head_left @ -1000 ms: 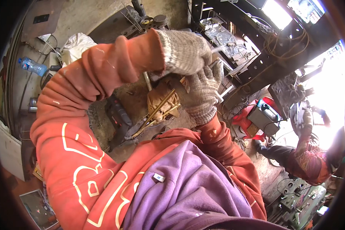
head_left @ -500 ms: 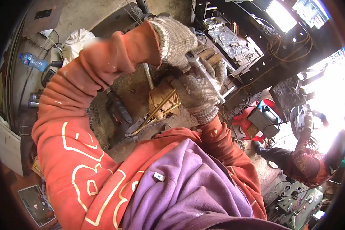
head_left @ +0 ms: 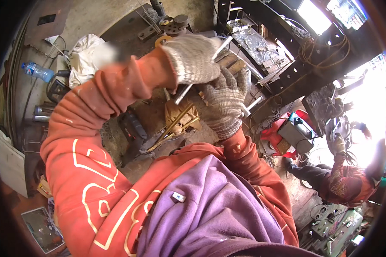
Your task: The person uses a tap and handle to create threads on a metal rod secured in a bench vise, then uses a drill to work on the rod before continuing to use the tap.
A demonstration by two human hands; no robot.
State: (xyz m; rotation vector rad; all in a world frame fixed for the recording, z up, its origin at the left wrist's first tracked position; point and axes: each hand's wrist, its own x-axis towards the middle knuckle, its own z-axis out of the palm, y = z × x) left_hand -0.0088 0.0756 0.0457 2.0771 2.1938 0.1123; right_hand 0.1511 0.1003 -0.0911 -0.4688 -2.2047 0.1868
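Note:
My left hand (head_left: 195, 59), in a knitted work glove, is closed around a slim silver metal bar (head_left: 184, 94), whose ends stick out above and below the fist. What sits at the bar's middle is hidden by the glove. Just below and right, my right hand (head_left: 224, 103), gloved too, reaches up with fingers stretched and apart; its palm side is hidden. By its wrist a short silver crossbar (head_left: 254, 102) juts out. Brown blocks (head_left: 235, 64) lie beyond its fingertips. Under my hands are a crumpled tan cloth (head_left: 173, 115) and thin brass-coloured rods (head_left: 174, 125).
A dark power drill (head_left: 134, 128) lies left of the rods. Further left are a pale cloth (head_left: 83, 53) and a water bottle (head_left: 37, 71). A metal rack (head_left: 283, 64) stands at far right, near a grey machine (head_left: 296, 133) on red. Another person (head_left: 343, 182) crouches at right.
My left hand has turned and shifted slightly, and a slim bar now slants beneath it. The slotted silver tool between my hands is no longer visible. The other person has moved.

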